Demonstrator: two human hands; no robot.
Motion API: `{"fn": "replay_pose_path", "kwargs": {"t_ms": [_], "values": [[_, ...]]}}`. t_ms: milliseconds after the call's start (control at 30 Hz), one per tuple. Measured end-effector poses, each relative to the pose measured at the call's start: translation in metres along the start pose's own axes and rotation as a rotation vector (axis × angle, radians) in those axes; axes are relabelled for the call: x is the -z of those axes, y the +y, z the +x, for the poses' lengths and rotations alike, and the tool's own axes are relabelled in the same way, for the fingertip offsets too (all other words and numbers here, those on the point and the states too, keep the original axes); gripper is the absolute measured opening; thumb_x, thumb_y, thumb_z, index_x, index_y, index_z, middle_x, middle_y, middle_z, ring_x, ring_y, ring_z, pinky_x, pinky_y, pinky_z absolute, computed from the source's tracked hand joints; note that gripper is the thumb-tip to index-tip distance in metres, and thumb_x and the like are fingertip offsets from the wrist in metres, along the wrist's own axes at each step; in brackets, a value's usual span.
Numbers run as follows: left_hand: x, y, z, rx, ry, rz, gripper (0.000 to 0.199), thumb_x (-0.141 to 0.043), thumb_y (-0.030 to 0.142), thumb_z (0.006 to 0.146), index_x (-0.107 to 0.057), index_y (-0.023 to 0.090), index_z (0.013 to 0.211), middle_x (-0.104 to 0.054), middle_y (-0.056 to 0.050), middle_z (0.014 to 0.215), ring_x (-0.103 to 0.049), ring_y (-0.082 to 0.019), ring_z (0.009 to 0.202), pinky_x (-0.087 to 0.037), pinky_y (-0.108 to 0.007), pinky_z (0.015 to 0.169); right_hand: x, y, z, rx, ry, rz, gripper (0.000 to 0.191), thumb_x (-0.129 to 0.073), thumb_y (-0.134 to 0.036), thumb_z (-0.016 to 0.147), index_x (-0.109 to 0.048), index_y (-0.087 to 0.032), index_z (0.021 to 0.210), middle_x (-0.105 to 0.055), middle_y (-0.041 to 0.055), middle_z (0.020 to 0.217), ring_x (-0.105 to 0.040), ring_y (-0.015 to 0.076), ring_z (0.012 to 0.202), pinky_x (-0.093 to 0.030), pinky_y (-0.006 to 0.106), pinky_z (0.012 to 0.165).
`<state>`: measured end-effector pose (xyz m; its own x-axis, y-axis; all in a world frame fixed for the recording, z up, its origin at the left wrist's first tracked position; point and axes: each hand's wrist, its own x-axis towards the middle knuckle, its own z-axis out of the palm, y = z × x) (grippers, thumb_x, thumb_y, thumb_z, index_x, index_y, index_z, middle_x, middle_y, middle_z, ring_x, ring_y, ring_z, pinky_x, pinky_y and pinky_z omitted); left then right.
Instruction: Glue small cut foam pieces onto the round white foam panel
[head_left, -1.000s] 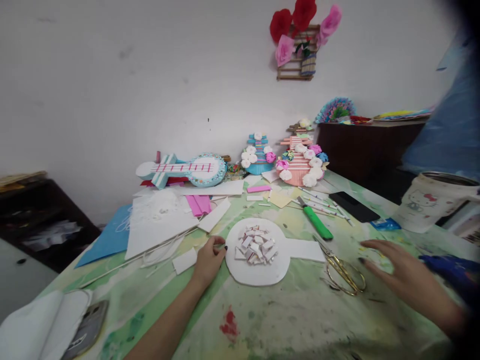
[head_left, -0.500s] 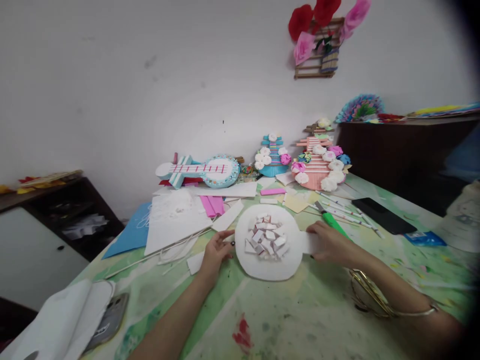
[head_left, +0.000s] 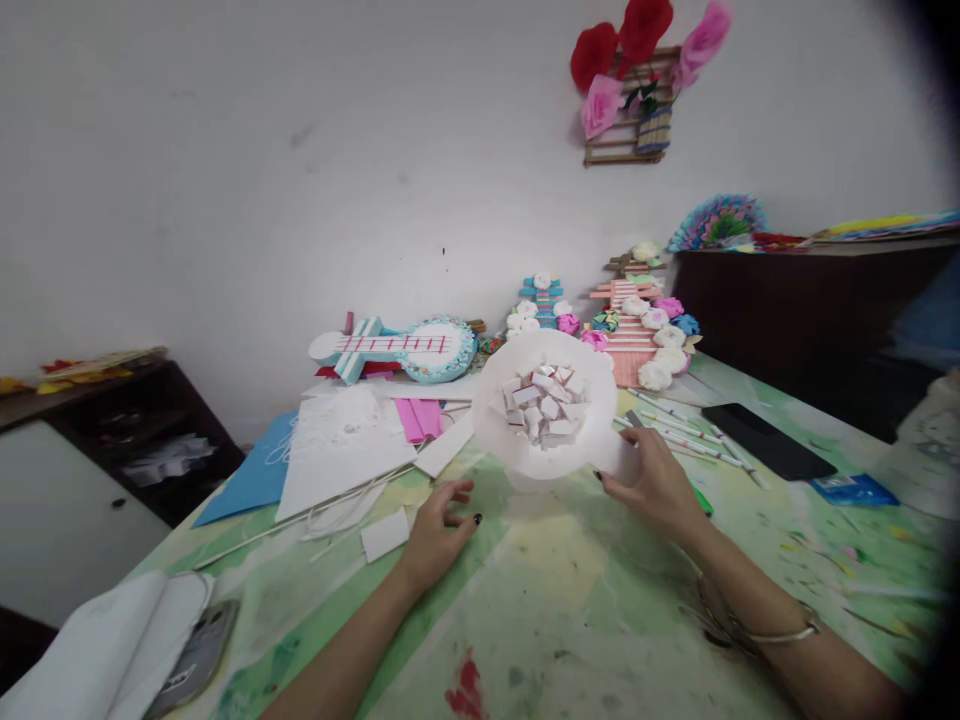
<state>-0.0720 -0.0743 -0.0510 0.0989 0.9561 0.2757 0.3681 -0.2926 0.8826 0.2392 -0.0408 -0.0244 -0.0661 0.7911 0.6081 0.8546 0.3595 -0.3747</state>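
Observation:
My right hand (head_left: pixel 649 478) grips the short tab of a round white board (head_left: pixel 495 440) and holds it above the table, tilted with its face toward me. Several small white and pinkish scraps (head_left: pixel 546 405) are heaped on the middle of that board. To the left, my left hand (head_left: pixel 441 528) rests low over the table, apart from the board, fingers loosely curved and spread with nothing in them. Beside it lies a small white card piece (head_left: pixel 385 536). A green-handled cutter (head_left: pixel 703 502) is partly hidden behind my right hand.
Along the wall stand a blue and white paper instrument (head_left: pixel 435 350) and a flower-covered pink one (head_left: pixel 630 358). White sheets (head_left: pixel 345 430) and pink strips (head_left: pixel 418 418) lie at left. Striped sticks (head_left: pixel 686 435) and a black phone (head_left: pixel 765 440) are at right; a grey phone (head_left: pixel 196 655) is near left.
The round board with its scraps has risen off the table and tilted toward me in my right hand. My left hand has let go of its edge and sits slightly lower.

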Motion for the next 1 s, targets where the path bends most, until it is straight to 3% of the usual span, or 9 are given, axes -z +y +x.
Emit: {"fn": "replay_pose_path", "kwargs": {"t_ms": [100,167,367,500,633,700,800,900,1000], "values": [[-0.005,0.002,-0.004,-0.097,-0.019,0.089,0.035,-0.061,0.025,0.07,-0.06,0.019,0.105,-0.06,-0.01,0.108,-0.056,-0.021,0.097,-0.048,-0.033,0.079,0.002,0.003,-0.002,0.003,-0.009,0.002,0.043,-0.06,-0.035,0.068,-0.041,-0.02,0.103,-0.052,0.0095,0.1,-0.054,0.0274,0.093,-0.043,0.036,0.074],[-0.007,0.005,-0.004,-0.063,-0.014,0.007,0.034,-0.061,0.03,0.072,-0.061,0.018,0.104,-0.062,-0.01,0.107,-0.057,-0.022,0.098,-0.047,-0.035,0.082,0.003,0.007,-0.003,0.054,-0.043,0.037,0.043,-0.06,-0.033,0.068,-0.042,-0.02,0.105,-0.052,0.0097,0.101,-0.053,0.0272,0.096,-0.043,0.037,0.077],[-0.003,0.015,0.001,0.269,0.067,-0.78,0.056,-0.056,0.057,0.073,-0.058,0.015,0.109,-0.065,-0.011,0.109,-0.06,-0.028,0.102,-0.049,-0.038,0.083,0.006,0.012,-0.007,0.317,-0.266,0.075,0.05,-0.06,-0.028,0.067,-0.046,-0.022,0.114,-0.055,0.0102,0.112,-0.05,0.0285,0.106,-0.038,0.043,0.088],[0.001,0.018,-0.001,0.433,0.115,-0.808,0.042,-0.067,0.044,0.069,-0.062,0.012,0.095,-0.071,-0.009,0.084,-0.066,-0.023,0.075,-0.052,-0.034,0.07,0.0,0.008,-0.008,0.406,-0.272,0.028,0.055,-0.058,-0.024,0.069,-0.045,-0.025,0.123,-0.055,0.009,0.119,-0.045,0.0294,0.112,-0.033,0.048,0.093],[-0.001,0.018,-0.004,0.488,0.075,-0.816,0.03,-0.067,0.032,0.071,-0.062,0.013,0.094,-0.071,-0.006,0.077,-0.065,-0.017,0.064,-0.051,-0.026,0.059,-0.012,0.009,-0.008,0.26,0.037,0.003,0.05,-0.053,-0.024,0.075,-0.046,-0.022,0.125,-0.048,0.0131,0.128,-0.039,0.0316,0.119,-0.033,0.052,0.095],[-0.004,0.017,-0.004,0.509,0.051,-0.839,0.028,-0.065,0.031,0.074,-0.063,0.013,0.094,-0.071,-0.006,0.081,-0.065,-0.017,0.067,-0.051,-0.025,0.059,-0.016,0.01,-0.008,0.129,0.131,0.031,0.041,-0.052,-0.027,0.078,-0.051,-0.021,0.118,-0.052,0.0143,0.12,-0.046,0.0309,0.111,-0.04,0.05,0.09],[-0.006,0.015,-0.003,0.521,0.101,-0.865,0.025,-0.059,0.031,0.079,-0.062,0.012,0.096,-0.071,-0.007,0.085,-0.066,-0.017,0.072,-0.053,-0.027,0.065,-0.015,0.009,-0.01,0.005,0.145,0.101,0.028,-0.049,-0.029,0.08,-0.055,-0.021,0.106,-0.058,0.0124,0.106,-0.053,0.0281,0.099,-0.048,0.045,0.078],[-0.006,0.017,-0.001,0.513,0.218,-0.933,0.027,-0.053,0.029,0.084,-0.058,0.015,0.107,-0.071,-0.006,0.093,-0.067,-0.017,0.079,-0.055,-0.029,0.072,-0.009,-0.002,-0.01,-0.001,0.195,0.091,0.02,-0.051,-0.031,0.08,-0.057,-0.022,0.097,-0.056,0.0131,0.112,-0.05,0.0307,0.108,-0.046,0.049,0.084],[-0.004,0.019,0.001,0.515,0.256,-0.982,0.03,-0.051,0.029,0.086,-0.055,0.017,0.114,-0.069,-0.006,0.101,-0.066,-0.016,0.086,-0.055,-0.027,0.074,-0.005,-0.024,-0.009,-0.012,0.006,0.282,0.017,-0.048,-0.031,0.083,-0.056,-0.023,0.096,-0.061,0.0108,0.106,-0.059,0.0244,0.096,-0.051,0.041,0.076]]}}
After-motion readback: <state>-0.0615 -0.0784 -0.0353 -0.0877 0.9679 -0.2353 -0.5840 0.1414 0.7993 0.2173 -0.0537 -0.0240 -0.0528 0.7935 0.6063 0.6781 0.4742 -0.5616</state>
